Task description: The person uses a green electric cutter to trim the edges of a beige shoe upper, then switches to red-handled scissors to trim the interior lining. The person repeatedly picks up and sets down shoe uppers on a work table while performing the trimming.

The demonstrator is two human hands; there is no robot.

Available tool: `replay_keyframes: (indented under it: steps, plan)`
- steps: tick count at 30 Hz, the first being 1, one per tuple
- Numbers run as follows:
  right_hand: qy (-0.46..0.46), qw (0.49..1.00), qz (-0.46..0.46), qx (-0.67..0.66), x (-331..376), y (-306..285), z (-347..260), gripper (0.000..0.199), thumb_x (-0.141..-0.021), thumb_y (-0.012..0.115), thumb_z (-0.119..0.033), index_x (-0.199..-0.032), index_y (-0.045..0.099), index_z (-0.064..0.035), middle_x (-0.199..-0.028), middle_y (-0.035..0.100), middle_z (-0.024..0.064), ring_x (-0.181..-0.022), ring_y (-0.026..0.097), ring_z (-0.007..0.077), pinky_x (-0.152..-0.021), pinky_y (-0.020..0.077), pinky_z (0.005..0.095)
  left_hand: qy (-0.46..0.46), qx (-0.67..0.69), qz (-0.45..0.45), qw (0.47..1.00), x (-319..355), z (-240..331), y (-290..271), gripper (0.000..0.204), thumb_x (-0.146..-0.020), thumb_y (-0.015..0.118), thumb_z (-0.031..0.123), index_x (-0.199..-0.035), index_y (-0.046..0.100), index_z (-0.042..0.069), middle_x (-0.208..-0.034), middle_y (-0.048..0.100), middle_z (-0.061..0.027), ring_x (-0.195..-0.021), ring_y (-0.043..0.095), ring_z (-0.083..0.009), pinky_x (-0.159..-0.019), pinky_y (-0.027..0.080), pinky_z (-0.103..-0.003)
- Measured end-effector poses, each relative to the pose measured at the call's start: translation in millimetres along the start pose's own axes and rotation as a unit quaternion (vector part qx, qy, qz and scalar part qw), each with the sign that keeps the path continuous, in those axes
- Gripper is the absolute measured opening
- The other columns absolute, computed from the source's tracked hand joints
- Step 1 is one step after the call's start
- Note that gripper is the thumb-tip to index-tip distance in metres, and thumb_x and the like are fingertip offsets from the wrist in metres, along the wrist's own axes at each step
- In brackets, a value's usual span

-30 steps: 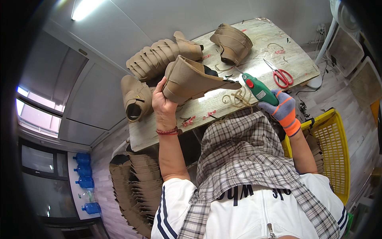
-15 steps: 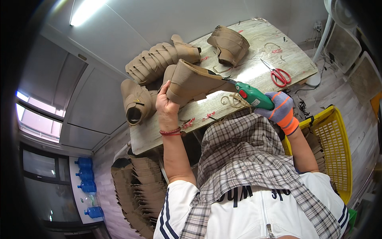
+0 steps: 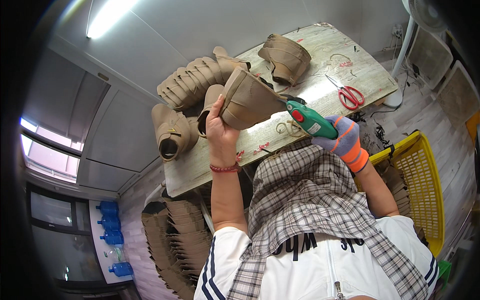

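Note:
A tan shoe upper [image 3: 252, 102] is gripped at its left end by my bare left hand [image 3: 222, 132], raised over the front of the table. My right hand [image 3: 345, 140], in a grey and orange glove, is closed round a green handheld power tool [image 3: 316, 124] with a red button. The tool's narrow tip is at the upper's right edge; I cannot tell whether it touches. Behind the held piece lies a nested row of tan uppers [image 3: 195, 80]. To its left sit more uppers [image 3: 171, 132], and another group [image 3: 285, 59] stands farther back.
Red-handled scissors [image 3: 351, 97] lie on the right of the pale worn table [image 3: 367, 75], among thread scraps. A yellow basket [image 3: 425, 180] with tan pieces stands at right. Stacked uppers [image 3: 187, 235] are below the table at left. A white fan [image 3: 425, 15] rises behind.
My left hand has shifted slightly right and tilted the upper, so its outer side shows more. The green tool has moved a little left with my right hand.

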State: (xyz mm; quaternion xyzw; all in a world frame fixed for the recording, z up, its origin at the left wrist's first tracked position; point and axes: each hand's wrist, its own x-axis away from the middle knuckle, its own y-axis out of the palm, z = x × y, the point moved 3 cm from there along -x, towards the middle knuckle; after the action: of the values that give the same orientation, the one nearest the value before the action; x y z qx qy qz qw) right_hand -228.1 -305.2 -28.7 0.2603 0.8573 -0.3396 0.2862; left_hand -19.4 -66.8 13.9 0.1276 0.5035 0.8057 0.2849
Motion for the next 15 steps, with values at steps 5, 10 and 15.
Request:
replay_keyframes:
  steps: [5,10,15]
  plan:
    - [0.122,0.985,-0.013,-0.123,3.4,8.6,2.0,0.048,-0.067,0.091,-0.032,-0.096,0.069,-0.0001,-0.073,0.070,0.0082,-0.061,0.064,0.0110,-0.057,0.0516,0.0272,0.074,-0.107,-0.061,0.990,12.1,-7.8,23.9,0.032,-0.101,0.052,0.010,-0.129,0.056,-0.004,-0.127,0.064,-0.0160,-0.118,0.061,-0.0298,-0.104,0.048,-0.043]
    - [0.202,0.949,-0.038,-0.240,2.3,14.6,0.8,0.043,-0.076,0.087,-0.033,-0.097,0.069,0.0005,-0.072,0.068,0.0033,-0.064,0.059,0.0048,-0.057,0.0495,0.0236,0.100,-0.225,-0.089,0.965,27.8,-18.9,40.6,0.030,-0.098,0.056,0.002,-0.128,0.059,-0.002,-0.124,0.066,-0.0123,-0.115,0.062,-0.0247,-0.101,0.049,-0.039]
    - [0.228,0.931,-0.040,-0.282,0.6,12.6,-2.8,0.040,-0.082,0.082,-0.032,-0.101,0.069,0.0004,-0.074,0.067,0.0004,-0.066,0.058,0.0040,-0.058,0.0480,0.0214,0.151,-0.547,-0.023,0.823,52.1,-4.5,48.5,0.024,-0.092,0.066,0.000,-0.115,0.067,-0.004,-0.109,0.071,-0.0052,-0.094,0.064,-0.0156,-0.086,0.050,-0.029]
